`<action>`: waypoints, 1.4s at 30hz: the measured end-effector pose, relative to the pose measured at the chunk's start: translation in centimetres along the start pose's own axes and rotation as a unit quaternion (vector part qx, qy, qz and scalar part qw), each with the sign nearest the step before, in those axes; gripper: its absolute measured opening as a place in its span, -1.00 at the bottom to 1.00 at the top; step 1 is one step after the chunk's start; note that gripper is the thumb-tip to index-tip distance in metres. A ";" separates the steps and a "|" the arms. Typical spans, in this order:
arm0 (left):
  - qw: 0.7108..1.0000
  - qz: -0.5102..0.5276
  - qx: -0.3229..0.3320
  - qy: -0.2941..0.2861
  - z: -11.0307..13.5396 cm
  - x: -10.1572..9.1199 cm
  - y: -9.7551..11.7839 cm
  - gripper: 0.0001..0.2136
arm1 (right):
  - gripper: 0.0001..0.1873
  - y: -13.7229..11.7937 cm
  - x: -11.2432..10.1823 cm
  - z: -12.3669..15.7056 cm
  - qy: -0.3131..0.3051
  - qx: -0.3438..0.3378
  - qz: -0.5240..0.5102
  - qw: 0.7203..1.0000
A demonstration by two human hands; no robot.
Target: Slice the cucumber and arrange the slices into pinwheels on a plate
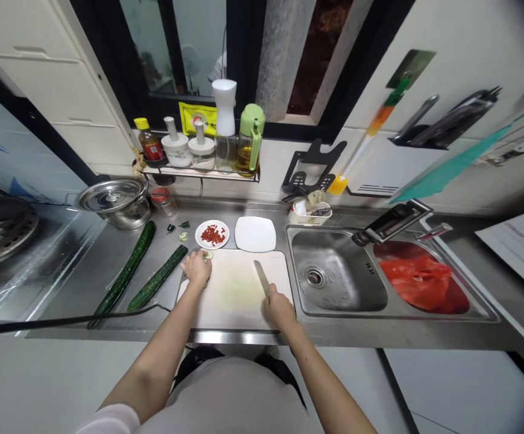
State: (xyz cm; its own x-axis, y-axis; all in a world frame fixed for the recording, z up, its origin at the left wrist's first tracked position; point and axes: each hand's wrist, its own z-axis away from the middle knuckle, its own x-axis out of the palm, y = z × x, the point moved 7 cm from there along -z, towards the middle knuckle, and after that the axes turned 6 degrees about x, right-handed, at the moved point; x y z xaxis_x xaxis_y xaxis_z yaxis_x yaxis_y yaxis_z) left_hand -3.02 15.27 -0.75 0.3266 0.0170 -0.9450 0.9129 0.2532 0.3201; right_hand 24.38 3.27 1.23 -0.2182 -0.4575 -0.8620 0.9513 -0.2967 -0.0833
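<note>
My right hand (280,308) grips a kitchen knife (262,277) over the right part of the white cutting board (239,313), its blade pointing away from me and to the left. At the board's far left corner, my left hand (196,269) has its fingers curled down, next to a pale cucumber slice (209,255). What lies under those fingers is hidden. Left of the board are two whole cucumbers, a longer smooth one (126,274) and a bumpy one (158,278). Several cut cucumber bits (183,236) rest on the counter beyond the left hand.
Behind the board stand a plate of chopped red pieces (212,234) and a white square plate (255,234). A double sink (341,271) with a red plastic bag (418,280) is on the right. A lidded steel pot (120,202) sits left; a black cable (63,323) crosses the counter.
</note>
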 end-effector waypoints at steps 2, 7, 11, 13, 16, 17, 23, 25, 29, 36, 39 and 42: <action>1.000 0.001 -0.004 0.005 -0.1 0.0 0.0 -0.71 | -0.61 0.0 0.0 0.0 -0.001 -0.002 0.002 1.000; 1.000 -0.015 0.009 0.010 -0.4 -0.1 0.1 -0.70 | -0.62 -0.1 -0.2 0.2 0.000 0.000 -0.001 1.000; 1.000 0.003 0.014 0.018 -0.6 -0.6 0.4 -0.76 | -0.63 -0.1 -0.4 0.4 -0.001 0.004 -0.005 1.000; 0.999 0.033 -0.002 0.006 -0.6 -0.7 0.4 -0.80 | -0.64 -0.1 -0.3 0.3 -0.005 0.003 -0.007 1.000; 0.993 0.109 -0.032 -0.023 -0.1 -0.5 0.4 -0.81 | -0.63 -0.1 -0.2 0.2 -0.007 0.003 -0.010 1.000; 0.990 0.135 -0.037 -0.034 0.3 -0.4 0.6 -0.79 | -0.62 -0.1 -0.2 0.2 -0.009 0.004 -0.010 1.000; 0.978 0.192 -0.015 -0.084 3.8 0.9 2.0 -0.77 | -0.57 -0.1 -0.1 0.0 -0.010 0.001 -0.015 1.000; 0.978 0.187 -0.009 -0.093 4.9 1.5 2.3 -0.79 | -0.58 -0.1 0.0 0.0 -0.007 -0.002 -0.017 1.000; 0.979 0.173 0.003 -0.105 6.5 2.3 2.5 -0.82 | -0.60 0.0 0.1 0.0 -0.007 0.000 -0.016 1.000; 0.985 0.120 0.042 -0.115 7.9 2.1 2.0 -0.78 | -0.64 0.0 -0.3 0.1 -0.008 -0.010 -0.005 1.000; 0.987 0.098 0.060 -0.110 8.1 1.7 1.9 -0.75 | -0.64 -0.1 -0.8 0.3 -0.013 -0.022 0.008 1.000; 0.988 0.085 0.078 -0.101 8.3 1.7 2.0 -0.72 | -0.65 -0.5 -1.1 1.1 -0.014 -0.048 0.022 0.999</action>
State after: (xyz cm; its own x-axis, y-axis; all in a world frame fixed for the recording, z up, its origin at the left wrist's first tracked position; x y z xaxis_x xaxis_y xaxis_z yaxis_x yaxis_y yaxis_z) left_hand 1.41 7.80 -1.13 0.5064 -0.1510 -0.8489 0.8621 0.1108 0.4946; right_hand 23.88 3.03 2.81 -0.1809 -0.4916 -0.8518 0.9761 -0.1958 -0.0943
